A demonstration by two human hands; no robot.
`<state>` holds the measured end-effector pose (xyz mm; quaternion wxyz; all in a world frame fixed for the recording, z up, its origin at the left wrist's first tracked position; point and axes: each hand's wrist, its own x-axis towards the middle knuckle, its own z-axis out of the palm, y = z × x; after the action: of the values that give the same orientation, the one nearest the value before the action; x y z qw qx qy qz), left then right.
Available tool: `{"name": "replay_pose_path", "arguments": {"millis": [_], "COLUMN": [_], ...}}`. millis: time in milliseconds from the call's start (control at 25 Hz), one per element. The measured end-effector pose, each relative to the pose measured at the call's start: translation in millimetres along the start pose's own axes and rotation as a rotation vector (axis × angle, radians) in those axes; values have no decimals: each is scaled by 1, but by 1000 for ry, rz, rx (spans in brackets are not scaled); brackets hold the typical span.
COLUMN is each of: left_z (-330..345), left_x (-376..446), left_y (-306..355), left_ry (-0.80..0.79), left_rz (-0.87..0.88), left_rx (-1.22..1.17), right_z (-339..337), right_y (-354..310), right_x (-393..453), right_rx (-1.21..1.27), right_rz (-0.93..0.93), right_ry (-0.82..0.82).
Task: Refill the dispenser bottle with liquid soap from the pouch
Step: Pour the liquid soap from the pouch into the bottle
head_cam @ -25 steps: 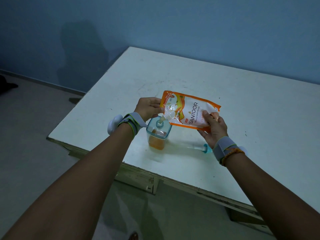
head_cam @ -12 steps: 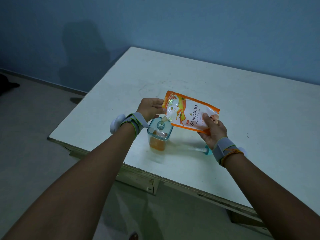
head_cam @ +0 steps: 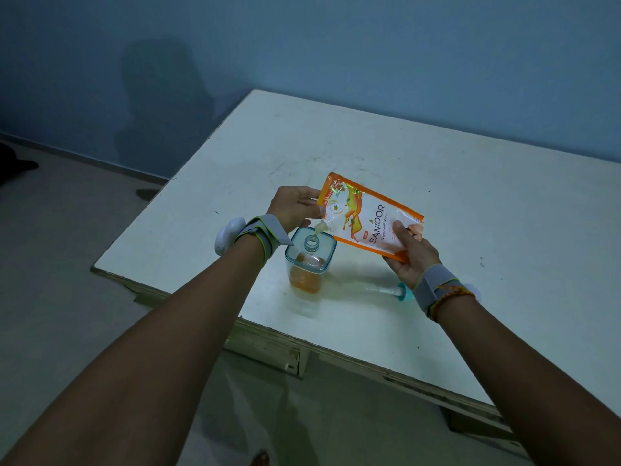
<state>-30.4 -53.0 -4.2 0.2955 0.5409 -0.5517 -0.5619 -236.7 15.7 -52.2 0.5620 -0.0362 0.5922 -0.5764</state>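
Both hands grip the soap pouch (head_cam: 368, 220): the left hand (head_cam: 293, 207) pinches its upper corner beside the spout, and the right hand (head_cam: 412, 254) holds the lower end, thumb across the front and fingers curled behind.

Beneath them the white table (head_cam: 386, 156) carries scuffs and small dark specks, and its near edge is chipped.

Held over the table, the pouch is tilted so that its spout end points down and to the left. It is a flat orange-and-white sachet printed "SANTOOR GENTLE HAND WASH", with a glossy splash graphic near the top. Its small pale spout (head_cam: 322, 226) sits just above the open neck of the dispenser bottle (head_cam: 309, 260), and a thin pale thread of soap runs from spout to neck.

Standing upright on the table near its front edge, the bottle is a clear square container with rounded shoulders, a round threaded mouth and amber liquid filling its lower part.

Just right of the bottle, the pump head (head_cam: 389, 291) lies on its side on the table, blue-capped with a clear tube, partly hidden by the right wrist.
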Motion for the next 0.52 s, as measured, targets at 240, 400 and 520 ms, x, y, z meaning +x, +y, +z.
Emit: {"name": "replay_pose_path", "arguments": {"millis": [240,400,520], "left_z": [-5,-12,-18], "left_x": [-7,-11,-14], "left_y": [17,25,27], "left_ry": [-48,-74,-96], "left_rz": [7,80,110], "left_rx": [7,40,91], "right_z": [8,14,20], "right_y": [-2,-2,0], "right_x": [-6,-10,-14], "right_rx": [14,14,23], "right_rz": [123,164,187], "right_ry": [-30,-55,-71]}}
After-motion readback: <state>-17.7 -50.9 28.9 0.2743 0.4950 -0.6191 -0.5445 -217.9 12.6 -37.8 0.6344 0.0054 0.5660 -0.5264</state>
